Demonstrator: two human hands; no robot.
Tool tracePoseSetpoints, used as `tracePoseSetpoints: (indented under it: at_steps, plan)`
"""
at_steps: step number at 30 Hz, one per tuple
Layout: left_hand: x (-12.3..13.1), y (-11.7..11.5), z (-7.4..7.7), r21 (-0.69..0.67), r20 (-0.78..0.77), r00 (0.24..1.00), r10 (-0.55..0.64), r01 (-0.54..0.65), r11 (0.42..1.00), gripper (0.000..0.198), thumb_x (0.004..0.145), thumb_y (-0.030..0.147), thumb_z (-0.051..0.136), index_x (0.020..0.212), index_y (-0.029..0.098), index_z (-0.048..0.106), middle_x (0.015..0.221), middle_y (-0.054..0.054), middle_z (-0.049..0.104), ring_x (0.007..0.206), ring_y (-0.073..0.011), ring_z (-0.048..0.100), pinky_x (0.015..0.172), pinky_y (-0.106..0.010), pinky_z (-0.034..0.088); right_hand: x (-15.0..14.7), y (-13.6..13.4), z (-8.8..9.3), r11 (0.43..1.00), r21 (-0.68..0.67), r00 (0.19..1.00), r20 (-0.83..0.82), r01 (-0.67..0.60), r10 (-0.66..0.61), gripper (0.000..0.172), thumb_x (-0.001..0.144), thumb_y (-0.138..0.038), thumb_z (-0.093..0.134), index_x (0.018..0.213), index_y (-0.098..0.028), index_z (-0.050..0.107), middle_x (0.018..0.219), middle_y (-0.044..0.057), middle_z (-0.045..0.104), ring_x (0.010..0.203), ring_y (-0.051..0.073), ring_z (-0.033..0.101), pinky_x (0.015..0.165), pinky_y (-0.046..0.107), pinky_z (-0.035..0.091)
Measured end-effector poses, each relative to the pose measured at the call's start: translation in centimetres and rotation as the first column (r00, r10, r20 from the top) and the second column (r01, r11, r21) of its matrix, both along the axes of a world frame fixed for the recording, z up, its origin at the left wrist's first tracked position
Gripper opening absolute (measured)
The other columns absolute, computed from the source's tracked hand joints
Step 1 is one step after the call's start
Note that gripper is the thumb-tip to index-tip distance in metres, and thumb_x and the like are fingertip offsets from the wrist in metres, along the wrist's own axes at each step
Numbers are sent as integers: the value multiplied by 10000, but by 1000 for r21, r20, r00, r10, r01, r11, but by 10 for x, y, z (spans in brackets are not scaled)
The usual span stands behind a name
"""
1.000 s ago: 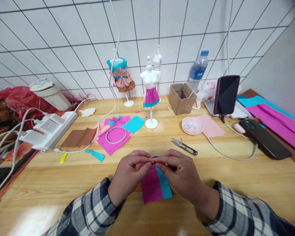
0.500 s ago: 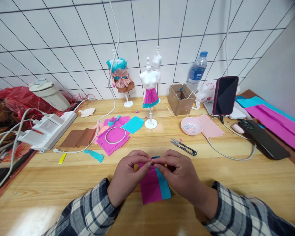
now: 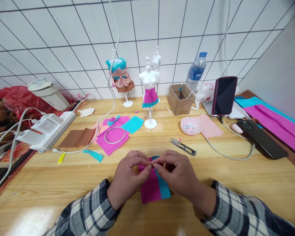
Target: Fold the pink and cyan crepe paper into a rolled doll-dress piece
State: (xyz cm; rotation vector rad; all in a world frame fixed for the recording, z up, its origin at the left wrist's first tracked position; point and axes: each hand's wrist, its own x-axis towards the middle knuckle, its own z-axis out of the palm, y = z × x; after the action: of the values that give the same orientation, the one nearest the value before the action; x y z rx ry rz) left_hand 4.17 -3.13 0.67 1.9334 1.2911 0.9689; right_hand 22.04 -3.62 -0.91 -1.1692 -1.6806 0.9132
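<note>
Fingertip to fingertip, my left hand (image 3: 131, 172) and my right hand (image 3: 178, 170) pinch something tiny between them that I cannot make out. Directly under the fingers lies a magenta and turquoise piece of crepe paper (image 3: 151, 188), its far end partly hidden by the hands. Beyond the right hand are thread snips (image 3: 183, 146), lying on the table. Farther off, a small white dress form (image 3: 148, 77) wears a magenta skirt with a turquoise hem (image 3: 150, 97).
A pink dish of beads (image 3: 199, 126), a cardboard box (image 3: 180, 101) and a phone on a stand (image 3: 224, 96) stand at the back right. Left lie a magenta sheet (image 3: 110, 147), a white ring (image 3: 115, 135), brown paper (image 3: 77, 137) and a power strip (image 3: 50, 132). A white cable (image 3: 114, 101) hangs down.
The pinching fingertips have shifted very slightly against each other. Otherwise the hands, the crepe paper and the things on the table stay as they were.
</note>
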Motion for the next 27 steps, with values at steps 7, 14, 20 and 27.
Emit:
tracePoseSetpoints:
  at_steps: [7,14,20,27]
  plan:
    - [-5,2,-8,-1,143,986,-91,92,996,95,825,189,634,763,194,705,837,-46,684,830,-165,644,758,-290,514,-2,6,-1,819,-534,857,-504,-208,-111,227,756,-397,697,752,-201,581,727,-19,645,451,64,480,366,169,315]
    - [-13,3,-10,161,121,971,-206,186,969,115,858,155,622,844,221,715,801,-28,669,780,-148,616,697,-264,485,37,38,38,900,-434,738,-620,-39,-267,395,638,-408,833,707,-194,509,711,-16,677,621,102,630,485,165,494]
    - [-16,7,-10,258,79,980,-184,158,953,106,868,161,619,848,222,703,756,-17,656,737,-143,601,663,-256,474,96,121,101,888,144,886,-239,436,-397,251,780,-355,695,977,-203,727,908,53,744,783,171,690,630,275,569]
    - [-18,11,-11,291,34,986,-166,149,945,102,881,185,620,858,228,709,765,-17,682,749,-150,606,678,-268,470,115,213,84,844,273,755,377,462,-536,209,818,-259,629,946,-216,788,931,65,773,923,246,693,857,364,513]
